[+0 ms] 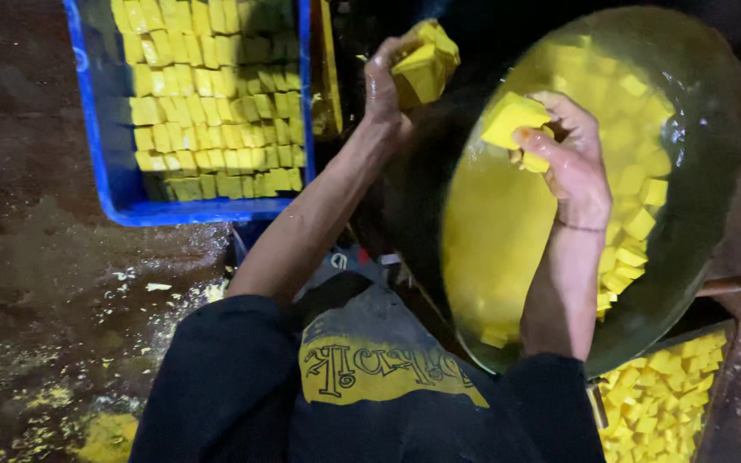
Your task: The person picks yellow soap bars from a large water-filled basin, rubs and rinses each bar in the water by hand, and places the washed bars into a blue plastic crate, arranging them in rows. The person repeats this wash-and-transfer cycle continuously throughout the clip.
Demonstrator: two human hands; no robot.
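Note:
My left hand point(385, 90) is raised and grips a couple of wet yellow cubes point(424, 62) above the dark gap between the crate and the pan. Over the big round pan point(713, 171), my right hand point(576, 159) holds more yellow cubes point(512, 120). The pan holds yellow liquid point(495, 231) with several cubes floating along its right side point(632, 223). The blue plastic crate point(122, 189) at upper left is packed with neat rows of yellow cubes point(207, 103).
A second tray of loose yellow cubes point(658, 403) sits at lower right. A brown handle or rod point(739, 283) sticks out right of the pan. The wet dark floor point(45, 283) has yellow crumbs scattered at lower left. My dark apron fills the bottom centre.

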